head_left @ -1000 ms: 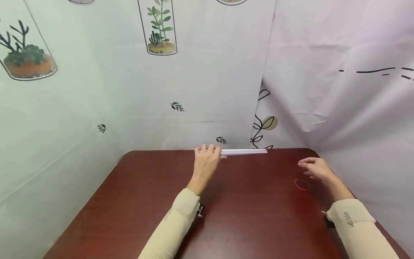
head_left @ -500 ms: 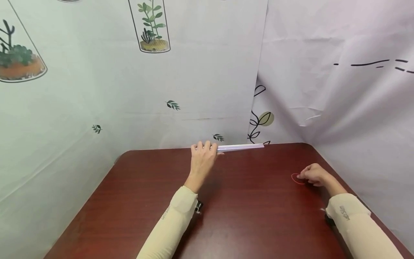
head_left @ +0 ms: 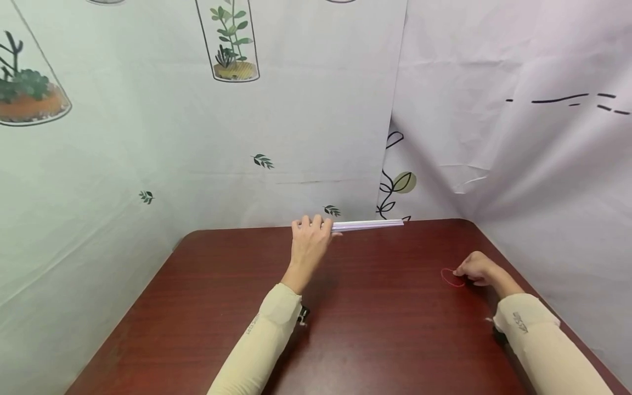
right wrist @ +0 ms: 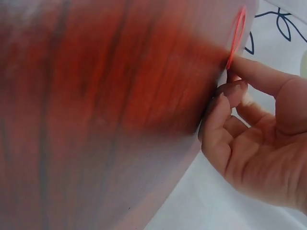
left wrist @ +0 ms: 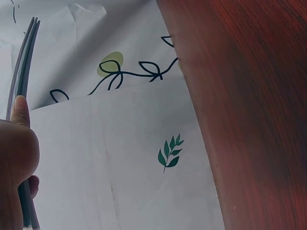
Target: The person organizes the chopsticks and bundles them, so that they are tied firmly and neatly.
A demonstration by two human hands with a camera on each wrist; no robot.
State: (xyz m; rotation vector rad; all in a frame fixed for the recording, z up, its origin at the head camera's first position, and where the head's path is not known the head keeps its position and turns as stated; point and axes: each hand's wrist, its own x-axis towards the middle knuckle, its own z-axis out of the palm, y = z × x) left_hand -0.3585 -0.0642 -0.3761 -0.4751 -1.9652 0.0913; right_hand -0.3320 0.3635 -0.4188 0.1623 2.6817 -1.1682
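My left hand (head_left: 310,241) grips a small bundle of slender, pale chopsticks (head_left: 367,225) above the table's far edge. In the left wrist view the chopsticks (left wrist: 29,62) look grey and lie side by side, the thumb along them and their lower end coming out below the hand. At the right of the table my right hand (head_left: 481,267) pinches a thin red rubber band (head_left: 451,278) by its near side. The right wrist view shows the rubber band (right wrist: 236,38) as a narrow loop at the thumb and index fingertips, the other fingers curled in.
The dark red-brown wooden table (head_left: 345,329) has rounded far corners. Behind it and along both sides hangs white cloth (head_left: 316,137) printed with plants, close against the table's edges. Both forearms, in cream sleeves, reach over the table.
My right hand has come down to the rubber band, pinched it and shifted it slightly left. The left hand keeps its grip on the chopsticks, nearly still. The head view has turned slightly.
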